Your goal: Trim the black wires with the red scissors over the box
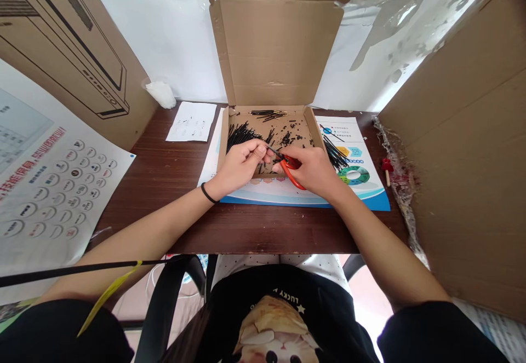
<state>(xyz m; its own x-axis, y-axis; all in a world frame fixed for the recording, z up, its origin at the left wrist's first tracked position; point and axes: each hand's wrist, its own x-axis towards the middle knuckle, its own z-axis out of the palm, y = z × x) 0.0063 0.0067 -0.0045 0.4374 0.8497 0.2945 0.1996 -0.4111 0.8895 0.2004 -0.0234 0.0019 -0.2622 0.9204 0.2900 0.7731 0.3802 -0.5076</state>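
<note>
My right hand [310,168] is closed around a pair of scissors [292,177] with orange handles. The scissors' dark blades point left, toward the fingertips of my left hand [242,161]. Thumb and fingers of that left hand are pinched together; what they hold is too small to make out. Both hands are over the front part of an open cardboard box [271,51]. Inside it, a bundle of thin black strands [243,134] lies at the left, and short black cut pieces [286,138] are scattered over the bottom. Several black strands with gold-coloured ends [269,114] lie along the back.
More black strands [335,154] lie right of the box on a printed sheet [370,193]. White paper [192,122] with small black bits lies left. Large cartons [468,149] flank the dark wooden table [263,229]. A small red object [386,166] sits near the right edge.
</note>
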